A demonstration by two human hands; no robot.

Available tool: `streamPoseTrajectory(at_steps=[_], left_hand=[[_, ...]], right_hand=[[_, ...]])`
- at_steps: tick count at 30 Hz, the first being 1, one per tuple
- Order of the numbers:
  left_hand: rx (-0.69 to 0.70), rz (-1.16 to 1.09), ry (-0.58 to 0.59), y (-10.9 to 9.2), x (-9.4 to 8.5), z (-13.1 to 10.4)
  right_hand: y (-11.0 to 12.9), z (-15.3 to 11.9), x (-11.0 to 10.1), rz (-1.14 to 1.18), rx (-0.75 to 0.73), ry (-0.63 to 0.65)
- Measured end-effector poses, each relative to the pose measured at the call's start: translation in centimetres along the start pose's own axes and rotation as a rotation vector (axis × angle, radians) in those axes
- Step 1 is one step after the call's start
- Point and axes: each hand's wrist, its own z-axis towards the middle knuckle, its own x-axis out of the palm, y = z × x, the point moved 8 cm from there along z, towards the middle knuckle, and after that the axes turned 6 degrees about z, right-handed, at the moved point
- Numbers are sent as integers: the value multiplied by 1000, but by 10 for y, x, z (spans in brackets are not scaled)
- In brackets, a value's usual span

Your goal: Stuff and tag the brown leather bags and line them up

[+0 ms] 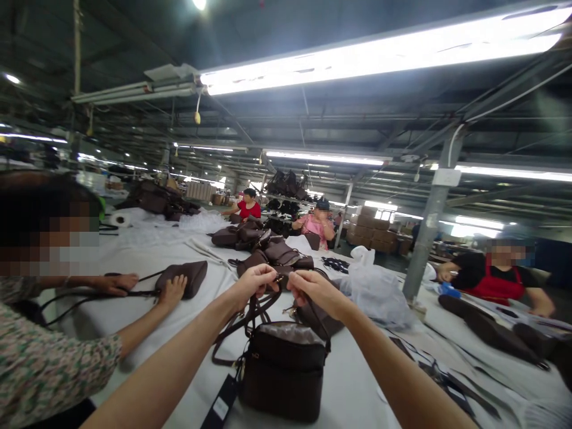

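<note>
A dark brown handbag (pixel 282 381) stands upright on the table in front of me, its top unzipped and a pale lining showing. Above it my left hand (pixel 255 283) is closed, pinching the bag's strap (pixel 258 316) near a small metal fitting (pixel 280 279). Close beside it, my right hand (pixel 316 291) is also closed on the strap, on the side that runs down to the bag's right edge. The fingertips nearly meet, and exactly how they grip the fitting is too small to tell. A black tag (pixel 220 402) hangs at the bag's left.
Brown bags (pixel 279 253) are heaped beyond my hands. At left, a co-worker's hand (pixel 173 292) presses on another bag (pixel 192 277). Clear plastic wrapping (pixel 379 292) lies to the right, near a grey post (pixel 431 220). Straps and tags (pixel 447 381) are scattered at the near right.
</note>
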Motion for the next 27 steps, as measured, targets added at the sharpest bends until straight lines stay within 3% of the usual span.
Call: streamPoseTrajectory(at_steps=[3, 6, 8, 12, 15, 17, 20, 22, 24, 27], left_hand=[[-21, 21, -18, 3, -7, 0], [-36, 35, -45, 10, -17, -1], [-44, 45, -62, 17, -24, -3], [-35, 47, -95, 25, -31, -6], [21, 48, -117, 21, -28, -6], [76, 48, -120, 14, -22, -6], [148, 41, -101, 2, -11, -4], [190, 30, -97, -6, -7, -2], [215, 20, -100, -12, -3, 0], [182, -7, -52, -18, 6, 5]], right_hand=[[5, 9, -7, -122, -5, 15], [-13, -4, -37, -262, -2, -11], [-38, -25, -74, -314, 18, -107], [-108, -88, -158, -329, 147, -420], [-151, -127, -190, -415, 265, -551], [-167, -135, -185, -471, 317, -504], [-165, -121, -140, -440, 337, -245], [-144, -104, -103, -368, 295, -116], [-109, -85, -72, -274, 213, -96], [-60, -57, -32, 59, 159, -88]])
